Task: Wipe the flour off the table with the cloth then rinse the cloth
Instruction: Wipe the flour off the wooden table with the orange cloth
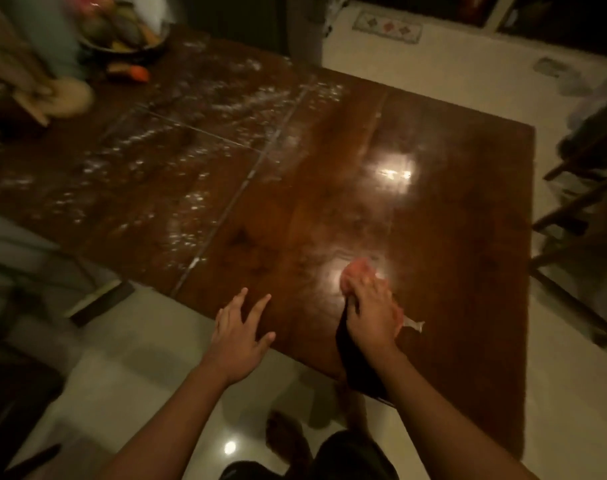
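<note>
A dark wooden table (451,202) fills the middle of the view. White flour (191,147) is scattered over its left and far parts. My right hand (371,306) presses a pink cloth (355,268) flat on the table near the front edge; a pale corner of the cloth sticks out to the right under my palm. My left hand (241,327) lies with its fingers spread, resting on the table's front edge to the left of the cloth.
A bowl of fruit (118,26) and a round woven mat (70,98) sit at the table's far left. Wooden chairs (579,209) stand along the right side. A pale tiled floor (139,375) lies below the front edge, with my feet on it.
</note>
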